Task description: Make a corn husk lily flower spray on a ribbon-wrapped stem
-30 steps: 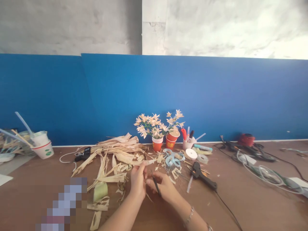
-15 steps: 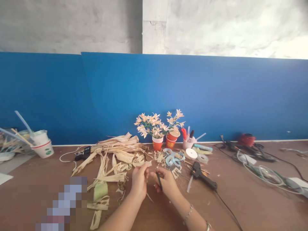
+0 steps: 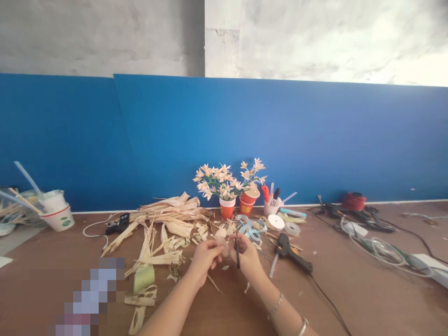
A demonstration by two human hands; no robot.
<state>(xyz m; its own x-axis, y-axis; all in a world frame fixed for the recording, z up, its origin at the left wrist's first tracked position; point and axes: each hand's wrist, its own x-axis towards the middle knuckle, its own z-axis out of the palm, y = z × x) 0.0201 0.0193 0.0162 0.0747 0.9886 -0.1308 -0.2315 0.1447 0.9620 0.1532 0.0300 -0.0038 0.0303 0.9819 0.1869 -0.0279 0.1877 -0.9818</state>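
Left hand [image 3: 206, 259] pinches a thin pale piece [image 3: 221, 242] above the counter [image 3: 219, 312] while the right hand [image 3: 248, 257] grips a slim dark tool [image 3: 238, 255], probably for trimming, so the next move calls for steadiness.

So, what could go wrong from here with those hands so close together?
The right hand holds a slim dark tool close to the left hand, so a slip might nick a finger or tear the pale piece held there. The glue gun lies beside the right forearm; a sideways sweep could knock it or snag its cord.
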